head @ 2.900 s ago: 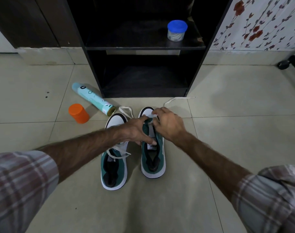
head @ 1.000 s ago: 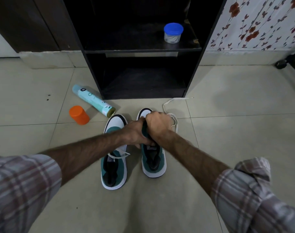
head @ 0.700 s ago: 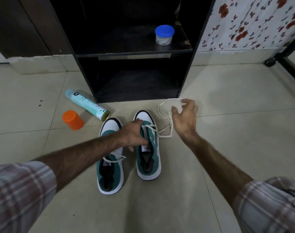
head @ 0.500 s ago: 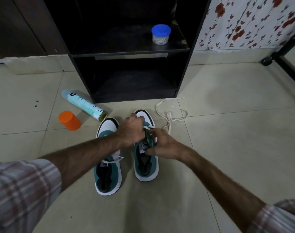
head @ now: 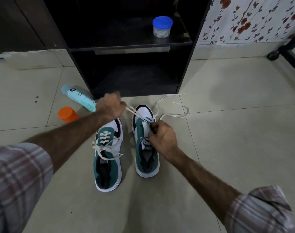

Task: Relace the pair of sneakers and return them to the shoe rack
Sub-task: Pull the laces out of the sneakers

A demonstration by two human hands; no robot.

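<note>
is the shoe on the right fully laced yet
No, the right sneaker has lace only through its eyelets near the toe, the upper ones are bare, and loose lace trails across the floor.

The left hand [head: 110, 107] covers the end of the spray can [head: 77, 97]; the right hand [head: 162, 134] hides the lace holes there.
</note>
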